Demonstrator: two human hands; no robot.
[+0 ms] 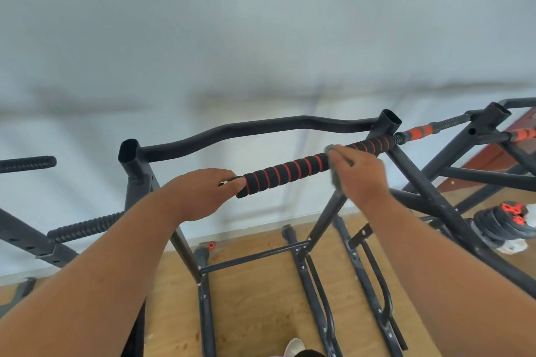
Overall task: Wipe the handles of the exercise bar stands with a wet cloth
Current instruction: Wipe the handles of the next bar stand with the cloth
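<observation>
Handle (293,169): left hand (203,194) clasps end; right hand (359,174) curled, clutching cloth (333,165) on it.

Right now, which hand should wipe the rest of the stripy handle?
The right hand. It already holds the cloth against the handle, while the left hand only grips the handle's near end.

The foam handle (304,166) is blocked at its 8 o'clock end by the left hand (203,191) and at mid-length by the right hand (359,174) with the cloth (333,171). Free foam is left between them. Passage toward 12 o'clock is barred by the curved bar (255,127), and toward 3 o'clock by a slanted stand leg (429,191).
</observation>
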